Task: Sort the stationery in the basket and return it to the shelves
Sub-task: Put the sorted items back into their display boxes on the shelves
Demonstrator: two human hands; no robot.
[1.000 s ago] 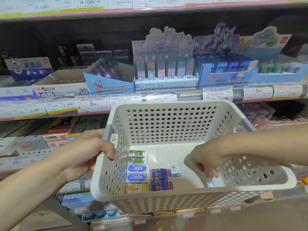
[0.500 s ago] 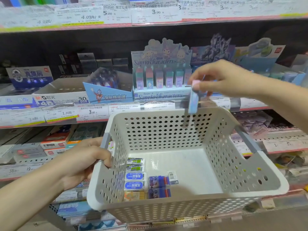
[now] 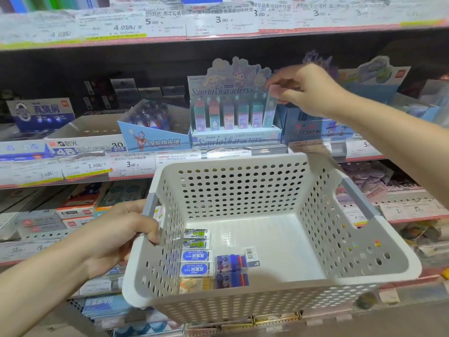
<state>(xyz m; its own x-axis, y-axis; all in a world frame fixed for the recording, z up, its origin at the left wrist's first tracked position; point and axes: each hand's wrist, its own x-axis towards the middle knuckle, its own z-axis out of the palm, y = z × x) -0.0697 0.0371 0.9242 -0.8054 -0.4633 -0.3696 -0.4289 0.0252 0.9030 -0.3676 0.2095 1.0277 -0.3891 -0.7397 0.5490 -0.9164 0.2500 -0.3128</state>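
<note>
Pastel eraser (image 3: 270, 107) stands upright, pinched at its pink top by the right hand (image 3: 308, 90), directly over the rightmost slot of the Sanrio display box (image 3: 237, 139); left hand (image 3: 121, 235) grips the basket (image 3: 274, 305) rim.

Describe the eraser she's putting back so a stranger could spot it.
Find the Sanrio display box on the middle shelf. At the right end of its row stands a tall pastel eraser. It alone is pinched by the right hand.
</note>
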